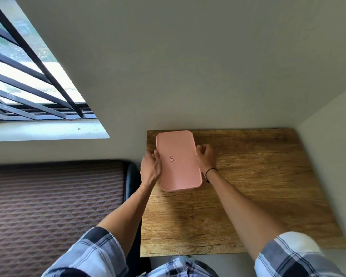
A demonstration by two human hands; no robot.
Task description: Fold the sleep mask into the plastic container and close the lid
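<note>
A pink plastic container (178,159) with its lid on lies at the far left of the wooden table (258,186), close to the wall. A small label sits in the middle of the lid. My left hand (151,168) grips the container's left long side, fingers curled on the edge. My right hand (206,157) presses against its right long side; a black band circles that wrist. The sleep mask is not in sight.
The table stands in a corner, with walls (188,66) behind and to the right. A brown quilted mattress (54,206) lies to the left, below a barred window (24,80). A dark gap separates mattress and table.
</note>
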